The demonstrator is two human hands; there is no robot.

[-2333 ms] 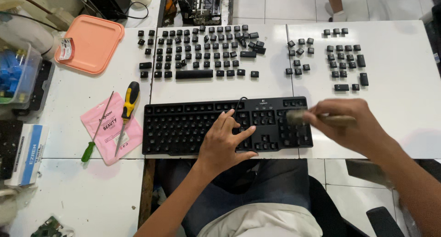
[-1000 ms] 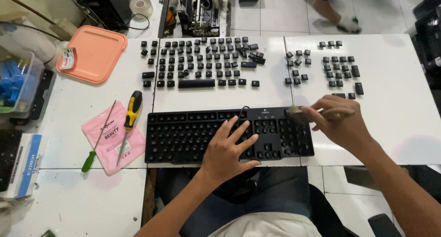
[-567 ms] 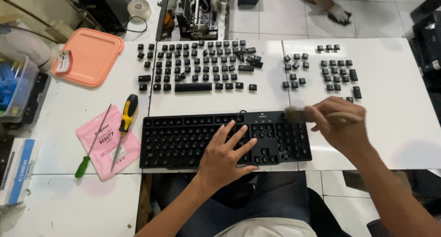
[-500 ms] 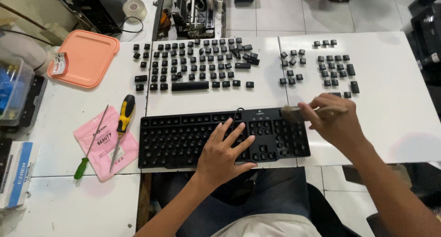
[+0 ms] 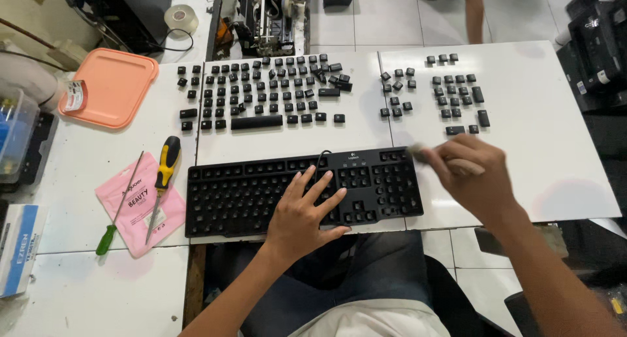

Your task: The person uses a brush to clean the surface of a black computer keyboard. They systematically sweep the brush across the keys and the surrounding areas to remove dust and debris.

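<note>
Black and stripped of its caps, the keyboard lies at the near edge of the white table, pinned by the left hand, flat with fingers spread. At its right end the right hand is closed around a blurred brush. Behind them lie rows of loose keycaps; the floor is pale tile.

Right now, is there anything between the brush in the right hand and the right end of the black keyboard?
Nothing visible. The right hand holds the brush just past the keyboard at its upper right corner, bristles blurred. The left hand lies flat on the middle, clear of that end. The removed keycaps lie farther back on the white table.
</note>
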